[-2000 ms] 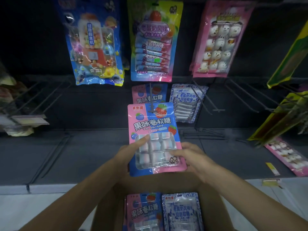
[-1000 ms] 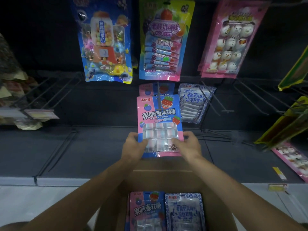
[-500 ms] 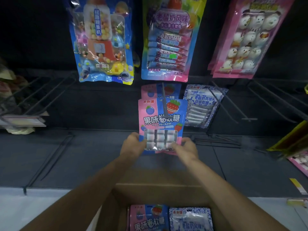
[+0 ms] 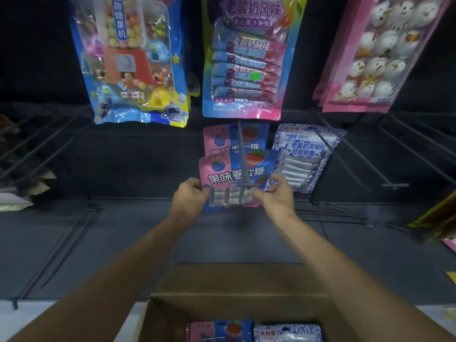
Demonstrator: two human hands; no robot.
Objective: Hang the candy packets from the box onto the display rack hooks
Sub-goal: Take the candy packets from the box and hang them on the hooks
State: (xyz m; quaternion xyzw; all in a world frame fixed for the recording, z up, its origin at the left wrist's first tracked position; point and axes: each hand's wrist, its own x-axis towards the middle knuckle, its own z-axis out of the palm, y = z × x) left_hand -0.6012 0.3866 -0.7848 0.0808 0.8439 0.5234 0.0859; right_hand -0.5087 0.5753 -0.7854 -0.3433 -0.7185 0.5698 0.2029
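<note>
On the centre hook (image 4: 243,157) the pink-and-blue candy packet (image 4: 222,177) hangs threaded while my left hand (image 4: 188,197) and right hand (image 4: 276,197) each pinch a lower corner. It seems light, floppy, slick; I'd hold the sealed edges, not the blister.

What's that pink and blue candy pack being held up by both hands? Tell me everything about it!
The pink-and-blue packet looks like shiny plastic: pink left side with a blueberry, blue right side with a strawberry, white lettering, and a clear window below showing pale candy pieces. It is held upright, the left hand and right hand pinching its lower corners. The grey hook rod crosses its front, and a matching packet hangs behind.
</note>
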